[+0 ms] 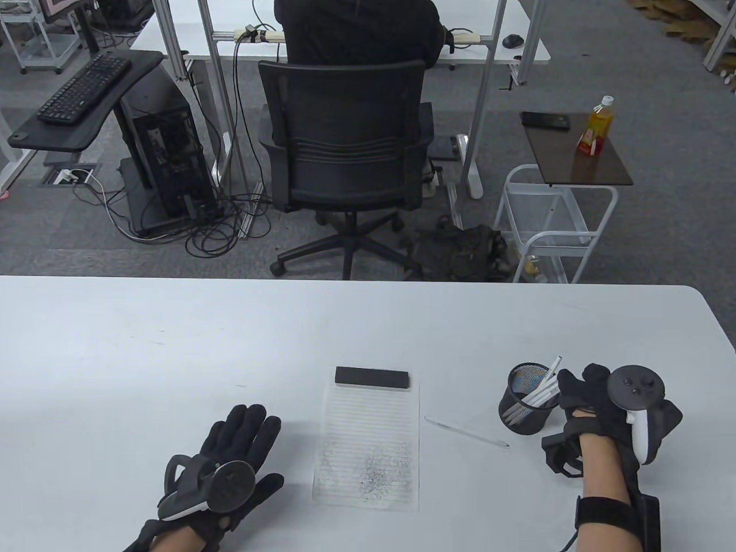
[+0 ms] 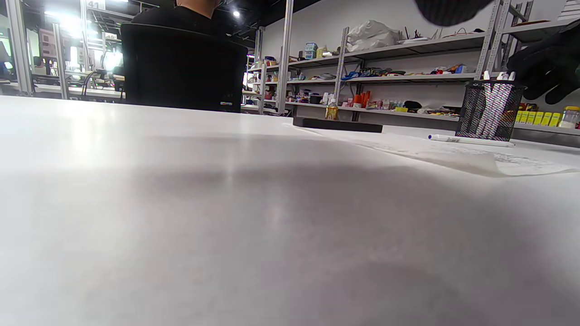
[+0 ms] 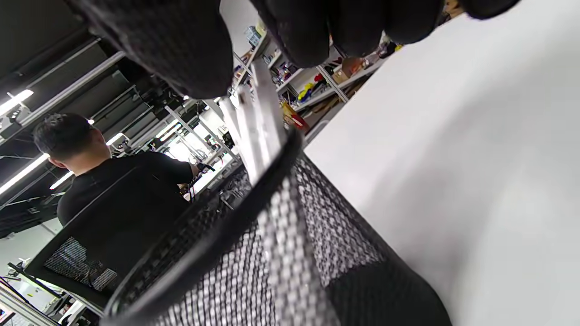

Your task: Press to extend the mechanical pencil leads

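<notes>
Loose pencil lies between paper and holder.

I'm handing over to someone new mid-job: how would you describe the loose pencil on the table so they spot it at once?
Start at the lined sheet of paper in the middle of the white table. Just to its right, before the black mesh cup, one thin white pencil lies flat on the table. Unlike the other pencils, which stand in the cup, it lies alone.

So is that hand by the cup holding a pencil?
The right hand pinches the top ends of white pencils standing in the mesh cup. The left hand holds nothing.
</notes>
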`<state>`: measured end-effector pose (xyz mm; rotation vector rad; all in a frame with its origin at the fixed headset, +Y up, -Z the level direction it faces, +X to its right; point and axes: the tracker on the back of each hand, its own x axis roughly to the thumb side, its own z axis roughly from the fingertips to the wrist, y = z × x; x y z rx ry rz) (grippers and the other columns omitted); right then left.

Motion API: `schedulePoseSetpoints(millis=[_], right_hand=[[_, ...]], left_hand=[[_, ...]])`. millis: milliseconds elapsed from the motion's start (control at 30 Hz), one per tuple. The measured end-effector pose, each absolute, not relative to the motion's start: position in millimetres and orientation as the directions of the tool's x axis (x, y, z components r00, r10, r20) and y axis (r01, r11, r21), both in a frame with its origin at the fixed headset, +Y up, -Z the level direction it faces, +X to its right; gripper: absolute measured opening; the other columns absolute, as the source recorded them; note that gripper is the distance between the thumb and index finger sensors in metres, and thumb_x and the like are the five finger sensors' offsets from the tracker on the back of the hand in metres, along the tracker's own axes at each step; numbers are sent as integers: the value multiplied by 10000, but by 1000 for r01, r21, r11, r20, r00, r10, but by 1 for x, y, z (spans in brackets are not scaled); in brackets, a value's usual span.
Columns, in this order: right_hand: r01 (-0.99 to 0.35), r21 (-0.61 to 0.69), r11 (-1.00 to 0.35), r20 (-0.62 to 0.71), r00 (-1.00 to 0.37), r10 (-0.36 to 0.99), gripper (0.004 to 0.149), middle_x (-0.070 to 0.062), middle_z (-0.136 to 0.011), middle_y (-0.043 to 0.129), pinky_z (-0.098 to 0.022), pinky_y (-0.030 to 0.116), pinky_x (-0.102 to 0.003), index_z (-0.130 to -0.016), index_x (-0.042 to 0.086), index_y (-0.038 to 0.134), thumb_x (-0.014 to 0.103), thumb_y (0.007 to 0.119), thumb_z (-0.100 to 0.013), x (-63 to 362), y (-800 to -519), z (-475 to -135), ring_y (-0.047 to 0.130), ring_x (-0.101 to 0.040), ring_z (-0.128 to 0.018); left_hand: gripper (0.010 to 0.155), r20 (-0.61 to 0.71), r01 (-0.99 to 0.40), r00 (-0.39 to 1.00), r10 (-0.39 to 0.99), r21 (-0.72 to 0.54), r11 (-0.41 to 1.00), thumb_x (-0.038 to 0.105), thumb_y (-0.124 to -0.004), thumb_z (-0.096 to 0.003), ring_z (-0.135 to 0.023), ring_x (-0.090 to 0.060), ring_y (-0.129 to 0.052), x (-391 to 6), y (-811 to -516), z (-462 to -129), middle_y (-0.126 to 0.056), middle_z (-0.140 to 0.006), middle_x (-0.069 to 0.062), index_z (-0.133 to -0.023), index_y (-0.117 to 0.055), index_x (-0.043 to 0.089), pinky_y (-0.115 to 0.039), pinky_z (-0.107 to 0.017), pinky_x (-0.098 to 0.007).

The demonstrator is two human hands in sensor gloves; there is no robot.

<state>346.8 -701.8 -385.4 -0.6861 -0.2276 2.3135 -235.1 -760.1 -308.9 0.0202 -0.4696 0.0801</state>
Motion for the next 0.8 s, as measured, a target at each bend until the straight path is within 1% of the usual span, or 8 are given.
schedulePoseSetpoints(millis=[167, 267, 467, 567, 667, 800], right_hand=[[-621, -331, -710, -406, -585, 701, 628, -259, -1006, 661, -626, 597, -740, -953, 37, 789, 439, 941, -494, 344, -713, -386, 658, -600, -920], [-637, -348, -687, -414, -553, 723, 595, -259, -999, 668, -622, 603, -737, -928, 40, 808, 424, 946, -495, 341, -717, -388, 662, -596, -918], [-622, -364, -694, -429, -549, 717, 484, -252, -988, 680, -622, 597, -740, -851, 64, 846, 381, 951, -500, 336, -720, -390, 662, -595, -915], [-610, -373, -699, -433, -552, 713, 447, -251, -990, 677, -623, 597, -740, -831, 76, 854, 364, 949, -503, 335, -721, -390, 666, -590, -915], [-610, -391, -689, -423, -546, 723, 427, -258, -1004, 650, -627, 589, -742, -824, 93, 862, 361, 946, -503, 335, -721, -389, 656, -589, -921], [-604, -404, -686, -415, -547, 727, 424, -255, -1005, 645, -627, 593, -740, -815, 86, 859, 361, 943, -503, 335, -722, -389, 663, -583, -918]], left_hand=[[887, 453, -77, 889, 68, 3, 997, 636, -638, -452, -1114, -480, -306, -235, -760, -309, -231, -1199, -129, -1143, -247, 241, -406, -767, -649], [888, 454, -80, 888, 69, 4, 997, 637, -638, -452, -1114, -481, -307, -235, -760, -309, -231, -1199, -130, -1143, -247, 240, -405, -766, -650], [889, 454, -81, 888, 70, 5, 997, 637, -637, -452, -1114, -481, -305, -235, -760, -308, -231, -1199, -131, -1144, -245, 239, -405, -766, -650], [888, 453, -82, 889, 71, 3, 997, 637, -637, -452, -1115, -479, -307, -235, -761, -309, -230, -1199, -129, -1143, -246, 240, -405, -766, -650], [889, 453, -79, 889, 70, 1, 997, 638, -637, -451, -1114, -481, -306, -235, -761, -308, -229, -1200, -129, -1143, -245, 241, -405, -766, -650], [887, 452, -75, 890, 68, -4, 997, 637, -638, -452, -1114, -481, -308, -234, -761, -308, -229, -1199, -130, -1142, -246, 241, -407, -766, -649]])
